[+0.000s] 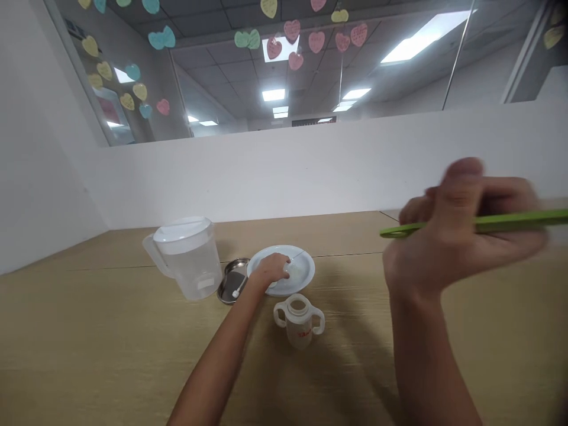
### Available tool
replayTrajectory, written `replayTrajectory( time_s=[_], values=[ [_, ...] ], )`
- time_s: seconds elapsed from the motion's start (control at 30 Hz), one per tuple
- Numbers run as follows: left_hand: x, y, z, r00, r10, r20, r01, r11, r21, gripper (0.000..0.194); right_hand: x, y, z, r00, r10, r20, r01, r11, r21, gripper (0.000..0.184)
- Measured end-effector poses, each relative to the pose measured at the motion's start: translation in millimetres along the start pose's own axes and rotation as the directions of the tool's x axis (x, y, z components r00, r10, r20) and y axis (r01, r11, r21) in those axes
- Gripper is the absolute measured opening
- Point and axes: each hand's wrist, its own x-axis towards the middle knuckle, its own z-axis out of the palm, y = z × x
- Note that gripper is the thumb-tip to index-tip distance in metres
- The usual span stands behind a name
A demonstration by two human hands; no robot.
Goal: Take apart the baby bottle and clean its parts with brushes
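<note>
My right hand [461,225], raised at the right and blurred by motion, is closed around a slim green handle [501,223] with a loop at its near end. The handle's other end runs out of view. Over a shallow white dish [308,278], my left hand [272,269] curls its fingers around something pale or clear that I cannot make out. Clear pieces lie in the dish beside the fingers. Closer to me, a translucent two-handled baby bottle [299,331] with red print stands upright, its top uncovered.
A lidded clear plastic pitcher [195,266] stands at the left. Between it and the dish is a metal kidney-shaped tray [228,284] holding a small white-tipped stick [238,289]. Behind the wooden table [110,331] rises a white wall with a window above.
</note>
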Motion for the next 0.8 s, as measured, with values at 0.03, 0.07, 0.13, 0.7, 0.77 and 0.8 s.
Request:
replayTrajectory(
  time_s=[0.03,0.07,0.13,0.7,0.77,0.8],
  values=[
    [-1,-1,-4.8,1.0,0.0,-0.009,0.0,1.0,-0.009,0.045,-4,4,10,0.997,-0.008,-0.083,0.008,1.0,0.006,0.029],
    [-4,-1,-12.2,1.0,0.001,-0.022,-0.002,1.0,-0.015,0.044,-8,10,18,0.998,0.005,-0.069,-0.004,1.0,0.015,0.03],
    [-15,-5,-33.4,0.996,0.004,-0.091,-0.009,0.998,-0.058,0.042,-13,25,28,0.995,0.082,0.051,-0.083,0.996,0.016,0.033],
    [-82,-28,-108.0,0.768,-0.254,-0.587,-0.451,0.437,-0.778,0.048,-30,56,31,0.263,0.445,0.856,0.509,0.69,-0.515,0.028],
    [-84,-21,-109.1,0.809,-0.186,-0.558,-0.458,0.396,-0.796,0.047,-28,56,29,0.229,0.468,0.854,0.471,0.714,-0.518,0.028],
    [-85,-18,-109.7,0.816,-0.166,-0.554,-0.465,0.382,-0.799,0.046,-27,56,28,0.213,0.479,0.851,0.45,0.725,-0.521,0.027]
  ],
)
